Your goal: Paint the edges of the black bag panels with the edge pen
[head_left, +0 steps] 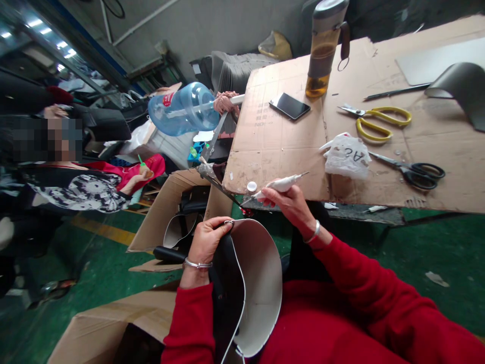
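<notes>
- Across the green workshop floor [109, 258], I see a table topped with scuffed brown cardboard [280, 151].
- The left hand [206, 240] pinches the rim of a black, pale-lined bag-like piece [261, 283], hanging lengthwise before the red top [322, 323].
- Nearby but apart, the right hand [291, 202] grips a slim white tool [284, 183] over the table's near edge, slanting: one end leftward, its thin metal tip toward the tabletop.

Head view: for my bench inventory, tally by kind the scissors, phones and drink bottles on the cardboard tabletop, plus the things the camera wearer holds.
Scissors: 2 (yellow-handled pair, black-handled pair)
Phone: 1
Drink bottle: 1
Held things: 2 (white tool in right hand, black pale-lined piece in left hand)
Total: 6
</notes>
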Demonstrator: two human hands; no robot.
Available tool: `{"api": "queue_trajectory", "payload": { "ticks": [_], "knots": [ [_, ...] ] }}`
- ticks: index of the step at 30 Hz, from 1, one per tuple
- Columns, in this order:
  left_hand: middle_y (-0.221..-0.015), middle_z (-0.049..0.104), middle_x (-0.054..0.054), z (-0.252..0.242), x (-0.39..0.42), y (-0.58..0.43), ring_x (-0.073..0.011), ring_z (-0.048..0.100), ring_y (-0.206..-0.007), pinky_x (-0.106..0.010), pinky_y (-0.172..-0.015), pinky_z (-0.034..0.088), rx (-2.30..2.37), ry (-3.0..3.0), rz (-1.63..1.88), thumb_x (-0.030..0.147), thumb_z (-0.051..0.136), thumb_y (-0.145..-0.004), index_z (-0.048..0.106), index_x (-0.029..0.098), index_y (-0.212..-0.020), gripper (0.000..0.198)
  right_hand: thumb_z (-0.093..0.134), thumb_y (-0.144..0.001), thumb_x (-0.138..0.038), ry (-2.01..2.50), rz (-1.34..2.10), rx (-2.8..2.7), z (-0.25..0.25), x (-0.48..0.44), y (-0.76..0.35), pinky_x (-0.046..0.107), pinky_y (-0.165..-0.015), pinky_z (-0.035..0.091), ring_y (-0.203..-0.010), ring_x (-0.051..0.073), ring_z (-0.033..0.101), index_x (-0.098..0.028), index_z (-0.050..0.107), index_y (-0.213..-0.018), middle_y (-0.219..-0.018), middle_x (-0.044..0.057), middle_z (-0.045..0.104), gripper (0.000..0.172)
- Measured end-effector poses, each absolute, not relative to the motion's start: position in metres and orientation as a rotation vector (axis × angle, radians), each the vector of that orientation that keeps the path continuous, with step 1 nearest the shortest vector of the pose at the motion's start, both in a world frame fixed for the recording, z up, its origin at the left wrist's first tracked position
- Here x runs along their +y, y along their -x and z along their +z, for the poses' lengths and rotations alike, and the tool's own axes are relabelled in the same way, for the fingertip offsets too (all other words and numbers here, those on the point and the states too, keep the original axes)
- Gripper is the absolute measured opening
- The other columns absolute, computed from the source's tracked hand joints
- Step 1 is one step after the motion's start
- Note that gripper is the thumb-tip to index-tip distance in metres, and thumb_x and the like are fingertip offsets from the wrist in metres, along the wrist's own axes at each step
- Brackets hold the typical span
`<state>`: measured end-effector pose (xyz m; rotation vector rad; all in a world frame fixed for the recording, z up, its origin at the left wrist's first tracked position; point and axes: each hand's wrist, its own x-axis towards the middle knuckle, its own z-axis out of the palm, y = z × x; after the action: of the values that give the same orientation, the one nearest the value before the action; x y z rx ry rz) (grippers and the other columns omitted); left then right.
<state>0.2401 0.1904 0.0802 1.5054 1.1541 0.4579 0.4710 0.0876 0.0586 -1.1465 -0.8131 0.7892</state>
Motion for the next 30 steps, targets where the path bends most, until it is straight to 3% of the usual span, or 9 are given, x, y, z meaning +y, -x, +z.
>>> {"api": "queue_trajectory", "payload": {
  "ticks": [4,19,30],
  "knots": [
    [-0.086,0.081,-0.008,0.079,0.191,-0.238,-0.0218,0.072,-0.077,-0.030,-0.073,0.055,1.137,-1.488,0.451,0.038,0.090,-0.064,0.083,0.018,-0.085,0.030,0.071,-0.089,-0.054,1.096,0.960,-0.891,0.046,0.086,-0.448,0.028,-0.062,0.054,-0.070,0.018,0.068,-0.016,0.075,-0.086,-0.081,0.006,0.075,0.038],
    [-0.086,0.080,-0.007,0.079,0.188,-0.236,-0.0206,0.070,-0.079,-0.028,-0.075,0.052,1.127,-1.469,0.469,0.033,0.087,-0.066,0.082,0.017,-0.084,0.025,0.070,-0.090,-0.052,1.111,0.958,-0.962,0.034,0.092,-0.436,0.028,-0.065,0.053,-0.072,0.017,0.066,-0.016,0.075,-0.090,-0.086,0.006,0.073,0.036],
    [-0.083,0.072,-0.003,0.066,0.180,-0.242,-0.0194,0.063,-0.081,-0.029,-0.079,0.046,1.143,-1.790,0.537,0.030,0.070,-0.078,0.073,0.018,-0.083,0.013,0.073,-0.090,-0.045,1.052,0.957,-0.922,0.031,0.090,-0.430,0.025,-0.064,0.046,-0.072,0.014,0.060,-0.016,0.073,-0.086,-0.085,0.003,0.066,0.029]
  ]
}}
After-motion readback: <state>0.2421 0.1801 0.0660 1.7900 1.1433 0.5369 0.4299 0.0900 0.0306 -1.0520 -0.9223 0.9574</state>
